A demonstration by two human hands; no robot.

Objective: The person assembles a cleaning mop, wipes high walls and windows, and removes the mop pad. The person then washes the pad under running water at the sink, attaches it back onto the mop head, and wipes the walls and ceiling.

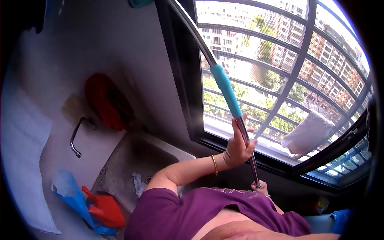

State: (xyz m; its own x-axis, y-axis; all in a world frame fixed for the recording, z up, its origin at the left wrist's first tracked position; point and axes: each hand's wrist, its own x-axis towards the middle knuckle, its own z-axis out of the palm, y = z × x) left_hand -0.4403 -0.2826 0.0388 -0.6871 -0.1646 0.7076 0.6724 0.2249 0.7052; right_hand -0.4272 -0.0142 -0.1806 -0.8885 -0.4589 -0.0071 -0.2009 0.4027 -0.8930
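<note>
A metal pole (249, 154) with a turquoise sleeve (227, 90) slants from the top of the view down to my chest, across the window. My left hand (239, 147), below a gold bracelet (215, 165), is round the pole just under the sleeve, with some fingers partly stretched. Lower down, my right hand (261, 188) grips the pole near its bottom end, close to my purple shirt (168, 214). The pole's top end is outside the view.
A barred window (280, 94) fills the right, with a pale mesh cloth (308, 132) at its bars. On the left are a stone sink (176, 150), a tap (75, 142), red cloths (106, 102), blue and red bags (106, 210) and a white cloth (24, 152).
</note>
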